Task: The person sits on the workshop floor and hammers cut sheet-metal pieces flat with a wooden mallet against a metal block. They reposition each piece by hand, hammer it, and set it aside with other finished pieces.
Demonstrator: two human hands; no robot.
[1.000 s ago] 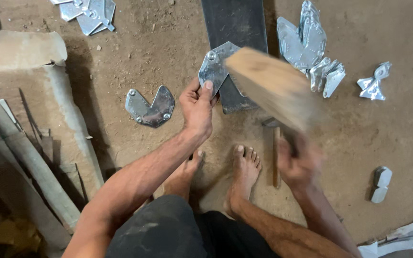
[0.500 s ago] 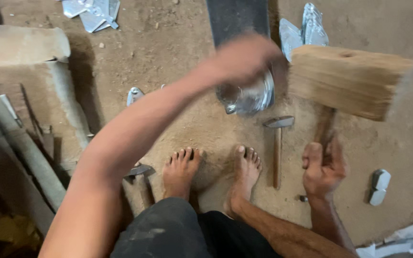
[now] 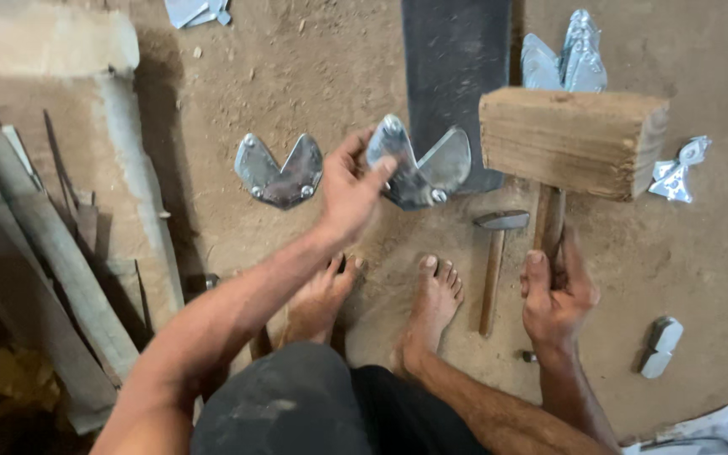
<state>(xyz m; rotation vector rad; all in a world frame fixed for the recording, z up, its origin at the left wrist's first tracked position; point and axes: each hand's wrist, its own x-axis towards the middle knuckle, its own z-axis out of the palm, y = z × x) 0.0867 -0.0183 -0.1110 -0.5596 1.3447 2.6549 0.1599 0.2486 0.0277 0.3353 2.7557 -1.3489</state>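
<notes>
My left hand grips a shiny V-shaped sheet-metal piece and holds it above the dirt floor, beside the edge of a dark flat slab. My right hand is closed around the handle of a big wooden mallet, whose block head stands upright to the right of the piece. A second V-shaped metal piece lies on the ground to the left of my left hand. My bare feet rest on the ground below.
A small metal hammer lies between my right foot and right hand. More cut metal shapes lie at the top right, another at the right and a small one lower right. Wooden beams and scraps fill the left side.
My left hand has come back down from the slab holding the V-shaped piece lower and to the left. The mallet has shifted left and stands upright and steady.
</notes>
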